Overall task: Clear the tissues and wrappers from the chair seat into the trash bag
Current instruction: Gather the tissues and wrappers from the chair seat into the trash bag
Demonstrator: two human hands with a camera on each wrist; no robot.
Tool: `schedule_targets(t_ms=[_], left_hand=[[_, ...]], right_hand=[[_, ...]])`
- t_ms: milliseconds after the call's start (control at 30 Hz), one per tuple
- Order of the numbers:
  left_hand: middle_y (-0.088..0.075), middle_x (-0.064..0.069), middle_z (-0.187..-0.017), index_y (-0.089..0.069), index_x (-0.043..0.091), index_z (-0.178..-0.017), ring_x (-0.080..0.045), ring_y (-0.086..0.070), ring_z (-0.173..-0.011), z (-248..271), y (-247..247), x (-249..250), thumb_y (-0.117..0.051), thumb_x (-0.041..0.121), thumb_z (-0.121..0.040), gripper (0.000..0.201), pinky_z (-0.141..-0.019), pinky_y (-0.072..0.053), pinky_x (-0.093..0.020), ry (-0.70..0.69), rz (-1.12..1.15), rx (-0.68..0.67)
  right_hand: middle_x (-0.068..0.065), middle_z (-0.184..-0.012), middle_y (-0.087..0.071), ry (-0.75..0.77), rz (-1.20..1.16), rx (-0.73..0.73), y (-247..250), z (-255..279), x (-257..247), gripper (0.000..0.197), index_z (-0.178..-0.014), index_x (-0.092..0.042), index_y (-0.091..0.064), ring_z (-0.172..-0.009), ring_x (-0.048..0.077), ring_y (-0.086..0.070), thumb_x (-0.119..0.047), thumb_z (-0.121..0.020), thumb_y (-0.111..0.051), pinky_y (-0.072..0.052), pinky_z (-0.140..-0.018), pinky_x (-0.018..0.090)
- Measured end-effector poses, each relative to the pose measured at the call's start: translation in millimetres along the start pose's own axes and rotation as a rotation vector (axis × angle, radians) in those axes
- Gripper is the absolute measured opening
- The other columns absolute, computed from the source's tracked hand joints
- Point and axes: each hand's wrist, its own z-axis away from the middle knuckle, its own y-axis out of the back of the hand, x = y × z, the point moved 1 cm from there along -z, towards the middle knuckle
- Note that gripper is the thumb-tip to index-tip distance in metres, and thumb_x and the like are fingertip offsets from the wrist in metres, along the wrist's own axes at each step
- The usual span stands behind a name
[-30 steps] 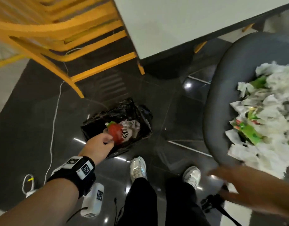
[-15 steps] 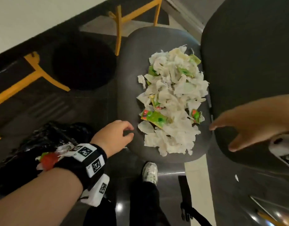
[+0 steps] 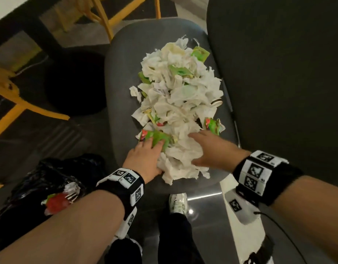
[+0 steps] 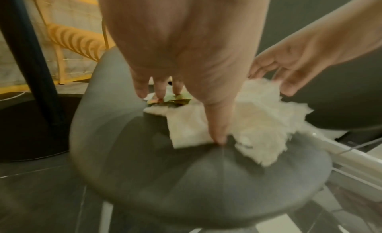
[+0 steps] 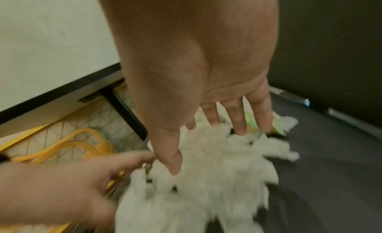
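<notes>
Both hands have come back from the black plastic trash bag onto the heap of white tissues and green wrappers on the grey cushioned chair seat; left hand and right hand press its near end, fingers spread, nothing clutched yet; another scoop looks imminent.

Café or canteen seating area: white table on black pedestal, yellow chairs, grey padded seats, dark polished floor tiles.

Head downward, wrists close; shared tissues
</notes>
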Motion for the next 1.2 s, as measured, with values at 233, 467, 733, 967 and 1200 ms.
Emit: schedule_targets(t_ms=[233,467,733,967,1200], left_hand=[[-0.051,-0.001,-0.137,-0.044,0.035,-0.142,-0.029,-0.055,-0.117,-1.8,0.2,-2.8,-0.049,0.024,-0.097,0.046,-0.086,-0.052,-0.044,-0.007,0.036,0.134],[-0.064,-0.004,-0.126,-0.048,0.036,-0.141,-0.031,-0.062,-0.108,8.2,32.4,5.9,-0.046,0.018,-0.097,0.047,-0.083,-0.052,-0.039,0.035,0.196,0.229],[-0.063,-0.003,-0.126,-0.048,0.033,-0.144,-0.028,-0.060,-0.110,36.4,84.7,11.2,-0.050,0.013,-0.092,0.055,-0.088,-0.050,-0.036,0.121,0.454,0.360],[-0.069,0.016,-0.116,-0.061,0.032,-0.131,-0.001,-0.064,-0.108,65.2,104.4,4.8,-0.061,0.012,-0.092,0.044,-0.096,-0.054,-0.030,0.041,0.938,0.493],[-0.070,0.023,-0.105,-0.065,0.035,-0.118,0.009,-0.064,-0.098,108.7,101.2,-49.3,-0.065,0.020,-0.094,0.028,-0.085,-0.055,-0.018,0.082,1.099,0.586]], right_hand=[[-0.001,-0.120,-0.049,0.022,0.025,0.183,-48.3,-16.7,10.1,0.039,-0.124,-0.031,-0.051,-0.103,0.028,-0.059,-0.025,-0.085,-0.058,-0.053,-0.079,0.042],[0.007,-0.107,-0.060,-0.032,-0.155,0.384,-4.7,-2.5,25.5,0.028,-0.109,-0.018,-0.065,-0.095,0.032,-0.060,-0.012,-0.083,-0.056,-0.050,-0.079,0.037],[-0.002,-0.093,-0.058,-0.039,-0.296,0.630,57.6,42.6,19.3,0.023,-0.096,-0.022,-0.068,-0.086,0.023,-0.059,-0.009,-0.078,-0.061,-0.052,-0.077,0.040],[-0.004,-0.093,-0.061,0.028,-0.300,0.718,87.6,64.9,-17.8,0.025,-0.094,-0.022,-0.070,-0.088,0.015,-0.058,-0.006,-0.077,-0.061,-0.050,-0.075,0.032],[-0.001,-0.094,-0.064,0.190,-0.277,0.647,88.9,58.4,-98.8,0.021,-0.096,-0.017,-0.070,-0.089,0.014,-0.057,-0.005,-0.080,-0.063,-0.047,-0.078,0.029]])
